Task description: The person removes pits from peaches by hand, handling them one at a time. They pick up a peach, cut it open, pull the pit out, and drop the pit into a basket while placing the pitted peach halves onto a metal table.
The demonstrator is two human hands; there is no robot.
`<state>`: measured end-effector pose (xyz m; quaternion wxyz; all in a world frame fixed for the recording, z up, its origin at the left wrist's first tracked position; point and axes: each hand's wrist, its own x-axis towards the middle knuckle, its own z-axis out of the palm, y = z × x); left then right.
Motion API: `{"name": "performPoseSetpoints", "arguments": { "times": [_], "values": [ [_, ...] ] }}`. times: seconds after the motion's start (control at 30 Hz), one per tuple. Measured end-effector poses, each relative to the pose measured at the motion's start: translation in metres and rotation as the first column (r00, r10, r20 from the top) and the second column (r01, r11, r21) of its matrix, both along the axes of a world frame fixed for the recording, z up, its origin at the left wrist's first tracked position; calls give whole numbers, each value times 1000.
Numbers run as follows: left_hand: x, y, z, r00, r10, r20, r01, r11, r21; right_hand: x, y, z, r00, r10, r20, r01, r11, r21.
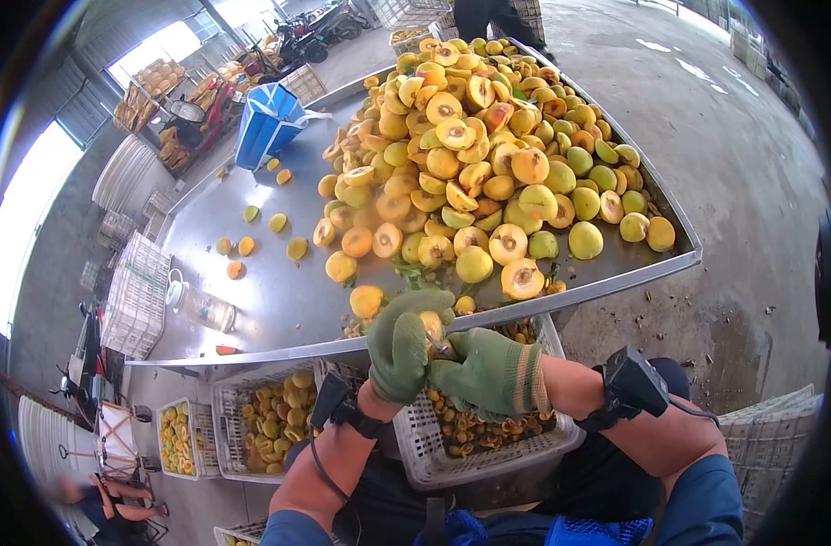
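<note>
In a green glove, my left hand (399,346) is closed around a yellow peach half (432,324). My right hand (490,369), gloved the same way, grips a small metal tool (443,349) whose end meets the fruit; the fist hides most of it, so its exact kind does not show. Both hands are close together over a white plastic crate (420,455) with pits and scraps (475,435) inside. Just beyond them, a big pile of halved yellow peaches (452,164) covers much of the metal table (279,237).
A blue bag (268,126) and a clear plastic jug (202,305) stand on the table's left part. Crates of peaches (274,419) sit on the floor at left. Stacked white crates (770,446) are at right. A person (115,505) sits lower left; another stands behind the table.
</note>
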<state>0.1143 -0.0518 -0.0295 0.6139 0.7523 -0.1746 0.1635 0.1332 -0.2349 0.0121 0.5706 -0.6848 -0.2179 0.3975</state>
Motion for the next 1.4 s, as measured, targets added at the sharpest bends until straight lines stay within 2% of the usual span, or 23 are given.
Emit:
{"name": "performPoseSetpoints", "arguments": {
  "times": [0.03, 0.13, 0.23, 0.27, 0.33, 0.37, 0.43, 0.47, 0.57, 0.6, 0.7, 0.73, 0.83, 0.93, 1.03, 1.13, 1.23, 1.3, 1.4],
  "values": [
    [-1, -1, 2, 1000, -9, -13, 9, 1000, -14, -2, 2, -13, 995, -20, 99, 14, 998, 57],
    [-1, -3, 1, 999, -21, -43, 20, 999, -32, -3, 5, -32, 943, -52, 329, 32, 997, 66],
    [-3, -2, 2, 993, -54, -103, 51, 998, -31, -1, 5, -31, 925, -44, 378, -15, 988, 152],
    [-4, -1, 5, 989, -71, -127, 67, 997, -31, -1, 0, -24, 978, 38, 205, -45, 999, 30],
    [-3, 3, 17, 994, -111, 15, 105, 968, 227, 1, -10, 28, 977, 127, -174, -160, 968, -192],
    [0, 3, 23, 985, -149, 91, 109, 932, 345, 0, -8, 24, 968, 152, -201, -176, 979, -103],
    [4, 0, 27, 989, -133, 67, 109, 953, 284, -3, -11, 16, 953, 184, -242, -177, 983, 53],
    [3, -4, 26, 991, -123, 49, 107, 962, 252, -1, -14, 23, 944, 175, -280, -188, 982, -23],
    [1, -11, 19, 995, -95, -23, 96, 994, 55, 2, -13, 20, 965, 122, -232, -150, 983, -104],
    [-1, -12, 21, 997, -81, -5, 81, 995, 55, 2, -12, 19, 981, 98, -167, -120, 984, -129],
    [-3, -10, 22, 993, -68, -94, 75, 995, 72, 2, -12, 19, 988, 81, -133, -99, 986, -137],
    [-3, -3, 22, 977, -139, -163, 147, 989, 35, 3, -14, 26, 984, 85, -159, -109, 983, -149],
    [-2, -4, 15, 970, -190, -152, 178, 980, -88, 4, -14, 4, 990, 115, 82, -112, 993, -49],
    [-5, -6, 16, 963, -192, -188, 170, 977, -127, 3, -13, -7, 972, 88, 220, -84, 996, -27],
    [-4, -4, 17, 967, -193, -169, 183, 980, -76, 1, -16, -3, 915, 56, 398, -58, 998, -8],
    [-7, -6, 17, 960, -150, -237, 130, 987, -98, 2, -16, -3, 961, 55, 272, -71, 996, 49],
    [0, -5, 6, 997, -72, 4, 72, 997, 23, 2, -22, 9, 994, 84, -73, -80, 995, 60],
    [-5, -15, 10, 997, -81, -14, 79, 990, -114, 9, -13, -13, 997, 70, 12, -71, 994, 88],
    [-5, -19, 17, 997, -57, -61, 50, 992, -120, 6, -13, -5, 984, 50, -172, -40, 997, 59]
  ]
}}
